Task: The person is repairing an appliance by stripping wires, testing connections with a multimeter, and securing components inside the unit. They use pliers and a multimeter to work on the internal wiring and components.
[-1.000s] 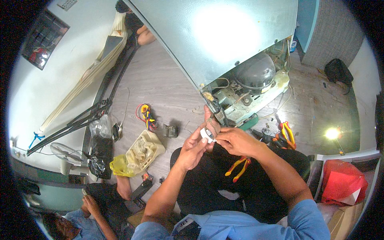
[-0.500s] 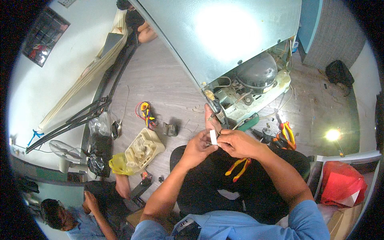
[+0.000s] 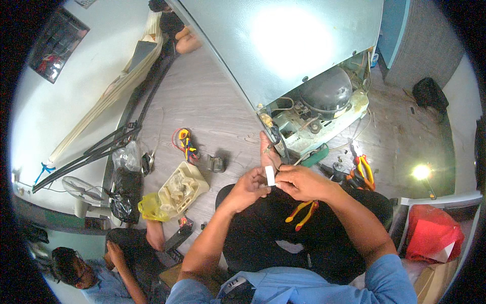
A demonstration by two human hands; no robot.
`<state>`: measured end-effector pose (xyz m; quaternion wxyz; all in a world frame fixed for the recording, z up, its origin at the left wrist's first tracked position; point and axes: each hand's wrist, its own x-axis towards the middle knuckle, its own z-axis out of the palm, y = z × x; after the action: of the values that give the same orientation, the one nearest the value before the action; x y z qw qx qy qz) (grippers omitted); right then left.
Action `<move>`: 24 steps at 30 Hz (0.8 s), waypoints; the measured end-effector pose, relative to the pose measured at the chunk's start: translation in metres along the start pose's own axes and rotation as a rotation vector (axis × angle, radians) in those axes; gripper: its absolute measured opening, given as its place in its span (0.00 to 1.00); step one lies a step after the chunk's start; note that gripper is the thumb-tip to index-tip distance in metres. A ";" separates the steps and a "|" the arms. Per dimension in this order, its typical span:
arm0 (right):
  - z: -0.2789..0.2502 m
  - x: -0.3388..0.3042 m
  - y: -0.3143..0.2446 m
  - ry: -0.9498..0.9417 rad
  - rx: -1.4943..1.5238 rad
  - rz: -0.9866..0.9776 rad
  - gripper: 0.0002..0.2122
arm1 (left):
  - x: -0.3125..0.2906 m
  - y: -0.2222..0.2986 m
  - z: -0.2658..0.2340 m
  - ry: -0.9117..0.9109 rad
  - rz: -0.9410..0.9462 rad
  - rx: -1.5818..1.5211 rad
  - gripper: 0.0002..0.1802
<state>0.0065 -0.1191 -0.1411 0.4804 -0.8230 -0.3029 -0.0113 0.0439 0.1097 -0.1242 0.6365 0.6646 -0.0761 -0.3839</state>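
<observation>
The wide fisheye head view faces steeply down from above, upright, straight edges bending toward its rim. The left hand point(image 3: 248, 190) shows close at six o'clock, the right hand point(image 3: 302, 182) at four, and floor point(image 3: 212, 104) farther off toward eleven.

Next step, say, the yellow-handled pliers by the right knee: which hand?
Right hand, probably: it's nearer the pliers; the left hand sits farther across. Both are at the white piece, so freeing may come first.
</observation>
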 end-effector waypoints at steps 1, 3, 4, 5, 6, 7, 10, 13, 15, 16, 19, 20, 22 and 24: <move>0.000 -0.001 0.002 -0.010 -0.040 0.021 0.05 | -0.003 0.004 -0.001 -0.085 -0.015 -0.069 0.34; -0.001 -0.001 0.000 -0.038 -0.054 0.060 0.06 | -0.004 0.005 -0.004 -0.085 -0.061 -0.192 0.27; -0.001 0.001 -0.002 -0.052 -0.060 0.076 0.06 | -0.002 0.005 -0.004 -0.025 -0.108 -0.201 0.26; 0.001 0.003 -0.004 -0.008 -0.052 0.062 0.06 | 0.000 0.005 -0.004 0.035 -0.155 -0.211 0.26; 0.002 0.003 -0.007 0.037 -0.049 0.054 0.06 | 0.003 0.007 -0.002 0.050 -0.179 -0.190 0.25; 0.004 0.004 -0.009 0.081 -0.046 0.047 0.06 | 0.004 0.011 0.002 0.066 -0.202 -0.169 0.24; 0.008 0.005 -0.006 0.083 -0.003 0.076 0.06 | 0.007 0.008 0.004 0.104 -0.190 -0.268 0.21; 0.009 0.004 0.000 0.102 -0.039 0.057 0.06 | 0.012 0.002 0.003 0.148 -0.123 -0.359 0.19; 0.006 0.004 -0.003 0.092 -0.041 0.091 0.06 | 0.012 0.003 0.003 0.156 -0.067 -0.367 0.19; 0.005 0.004 -0.005 0.086 -0.041 0.109 0.06 | 0.011 0.008 0.003 0.147 -0.037 -0.359 0.20; -0.004 0.003 -0.007 0.096 -0.054 0.099 0.06 | 0.003 0.014 0.001 0.029 0.069 -0.234 0.20; -0.005 0.002 -0.007 0.082 -0.065 0.109 0.07 | 0.001 0.015 -0.001 -0.025 0.105 -0.175 0.21; -0.005 0.001 -0.007 0.054 -0.084 0.129 0.07 | -0.003 0.011 -0.009 -0.140 0.094 -0.308 0.19; -0.007 0.003 -0.011 0.050 -0.073 0.121 0.08 | -0.001 0.008 -0.020 -0.206 0.006 -0.370 0.20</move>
<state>0.0052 -0.1188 -0.1275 0.4571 -0.8564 -0.2398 -0.0137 0.0583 0.1245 -0.1188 0.7378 0.4933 -0.0707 -0.4553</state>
